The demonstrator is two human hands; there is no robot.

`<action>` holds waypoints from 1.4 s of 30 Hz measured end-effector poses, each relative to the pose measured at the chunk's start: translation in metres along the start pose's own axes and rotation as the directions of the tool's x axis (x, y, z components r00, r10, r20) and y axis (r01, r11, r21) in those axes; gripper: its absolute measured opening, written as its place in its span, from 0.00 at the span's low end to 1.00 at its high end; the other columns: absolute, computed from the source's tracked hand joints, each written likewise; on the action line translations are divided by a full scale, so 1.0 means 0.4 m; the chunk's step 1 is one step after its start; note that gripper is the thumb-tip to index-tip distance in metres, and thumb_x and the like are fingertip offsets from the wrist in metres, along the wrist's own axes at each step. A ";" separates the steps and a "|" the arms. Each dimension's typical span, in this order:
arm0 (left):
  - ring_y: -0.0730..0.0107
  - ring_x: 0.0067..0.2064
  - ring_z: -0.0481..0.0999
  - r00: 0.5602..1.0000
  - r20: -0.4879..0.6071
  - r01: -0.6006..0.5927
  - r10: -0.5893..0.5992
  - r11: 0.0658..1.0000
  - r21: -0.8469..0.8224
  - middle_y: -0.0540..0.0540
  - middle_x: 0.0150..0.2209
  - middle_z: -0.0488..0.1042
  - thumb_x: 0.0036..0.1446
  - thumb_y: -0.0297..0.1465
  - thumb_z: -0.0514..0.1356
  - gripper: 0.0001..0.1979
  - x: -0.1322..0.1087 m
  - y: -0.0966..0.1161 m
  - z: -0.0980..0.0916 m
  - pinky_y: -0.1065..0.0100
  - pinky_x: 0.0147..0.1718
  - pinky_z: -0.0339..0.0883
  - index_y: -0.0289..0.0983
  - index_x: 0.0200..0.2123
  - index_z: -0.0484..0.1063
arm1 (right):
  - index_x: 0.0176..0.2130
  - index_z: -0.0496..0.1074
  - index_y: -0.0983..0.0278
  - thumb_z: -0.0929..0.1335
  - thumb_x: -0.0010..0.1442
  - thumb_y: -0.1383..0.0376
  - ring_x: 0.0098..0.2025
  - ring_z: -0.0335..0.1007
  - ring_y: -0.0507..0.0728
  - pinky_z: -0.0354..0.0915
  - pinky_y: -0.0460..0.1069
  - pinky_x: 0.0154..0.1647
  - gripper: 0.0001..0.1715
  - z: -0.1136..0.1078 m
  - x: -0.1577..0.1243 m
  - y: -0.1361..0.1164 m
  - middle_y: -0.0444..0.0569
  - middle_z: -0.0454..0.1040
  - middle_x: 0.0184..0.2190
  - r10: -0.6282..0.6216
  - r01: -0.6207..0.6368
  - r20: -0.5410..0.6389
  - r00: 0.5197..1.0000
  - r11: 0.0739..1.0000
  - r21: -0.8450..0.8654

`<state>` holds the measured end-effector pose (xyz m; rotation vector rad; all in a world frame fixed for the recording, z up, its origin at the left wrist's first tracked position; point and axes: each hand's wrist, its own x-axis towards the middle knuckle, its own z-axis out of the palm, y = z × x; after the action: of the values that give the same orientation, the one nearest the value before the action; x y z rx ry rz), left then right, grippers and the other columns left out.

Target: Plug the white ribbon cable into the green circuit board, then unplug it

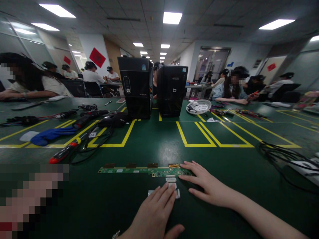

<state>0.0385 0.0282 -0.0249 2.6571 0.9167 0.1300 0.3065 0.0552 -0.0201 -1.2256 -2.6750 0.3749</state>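
Note:
A long narrow green circuit board (139, 170) lies flat on the green table (224, 172) in front of me. My right hand (208, 184) lies flat with its fingers stretched out, the fingertips touching the board's right end. My left hand (154, 212) rests palm down, fingers spread, over a small white part (177, 193) just below the board. A second small pale part (170, 179) sits between the board and my left fingertips. Neither hand holds anything.
Two black computer towers (136, 88) (171, 90) stand at the table's middle. Screwdrivers (66, 151), black cables and a blue glove (50, 135) lie at left, a white fan grille (198, 107) behind right, more cables (281, 156) at right. Yellow lines mark the table. Other people sit around.

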 end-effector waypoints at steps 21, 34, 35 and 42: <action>0.50 0.66 0.54 0.999 -0.022 0.037 -0.038 0.999 -0.036 0.39 0.67 0.53 0.64 0.45 0.53 0.33 -0.003 0.002 0.000 0.49 0.61 0.55 0.34 0.66 0.55 | 0.63 0.58 0.50 0.62 0.66 0.56 0.69 0.40 0.63 0.43 0.68 0.67 0.27 0.006 -0.001 0.003 0.47 0.49 0.67 -0.006 0.007 -0.027 1.000 1.000 0.016; 0.51 0.67 0.53 0.998 -0.051 0.027 -0.031 0.997 -0.069 0.40 0.67 0.53 0.63 0.45 0.54 0.33 -0.006 0.003 -0.001 0.50 0.61 0.55 0.36 0.66 0.54 | 0.55 0.67 0.58 0.66 0.62 0.55 0.61 0.57 0.63 0.57 0.64 0.62 0.23 0.032 0.004 0.104 0.54 0.61 0.60 0.183 -0.161 -0.223 0.957 0.981 0.112; 0.51 0.67 0.53 0.998 -0.048 0.030 -0.033 0.997 -0.066 0.40 0.67 0.53 0.63 0.45 0.54 0.33 -0.005 0.003 0.001 0.50 0.62 0.55 0.35 0.66 0.54 | 0.55 0.68 0.57 0.66 0.62 0.55 0.61 0.57 0.63 0.57 0.63 0.62 0.23 0.031 0.004 0.104 0.53 0.62 0.60 0.181 -0.159 -0.217 0.959 0.981 0.114; 0.51 0.67 0.53 0.999 -0.030 0.039 -0.041 0.997 -0.063 0.40 0.67 0.52 0.64 0.45 0.53 0.33 -0.005 0.002 -0.004 0.49 0.61 0.55 0.35 0.66 0.55 | 0.53 0.69 0.56 0.66 0.62 0.55 0.62 0.56 0.63 0.56 0.63 0.62 0.20 0.029 0.006 0.097 0.52 0.61 0.60 0.177 -0.155 -0.199 0.964 0.981 0.118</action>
<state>0.0371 0.0268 -0.0233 2.5842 0.9596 0.1882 0.3298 0.0795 -0.0424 -1.3802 -2.3564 0.3768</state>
